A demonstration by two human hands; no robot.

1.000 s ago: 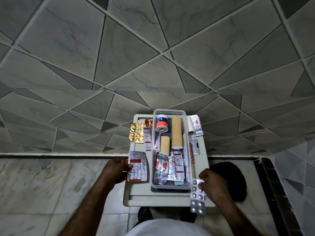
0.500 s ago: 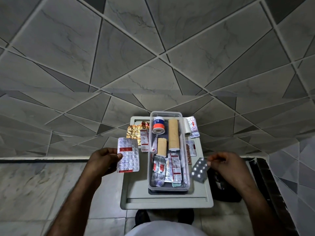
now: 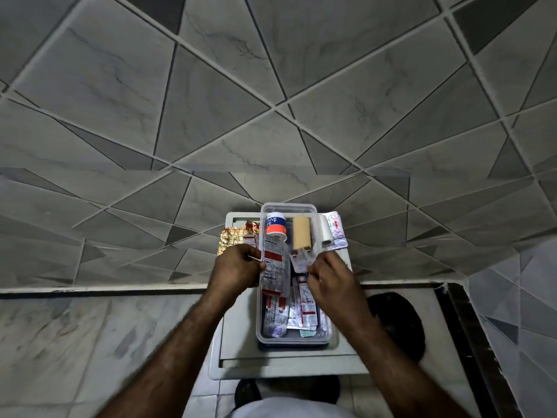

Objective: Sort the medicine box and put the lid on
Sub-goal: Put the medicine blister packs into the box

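The medicine box [image 3: 294, 336] sits open on the small desk [image 3: 238, 351], already crowded with strips; the left hand [image 3: 238, 267] pinches a red-and-white tablet strip [image 3: 272, 267] over its left side; the right hand [image 3: 327, 277] pinches a small silver blister pack [image 3: 300, 260] over the middle. The risk is both strips going in at once and riding up on the tape roll [image 3: 275, 226] and the bandage roll [image 3: 301, 235]; a proud stack would probably stop any lid seating flat; no lid is plainly visible.
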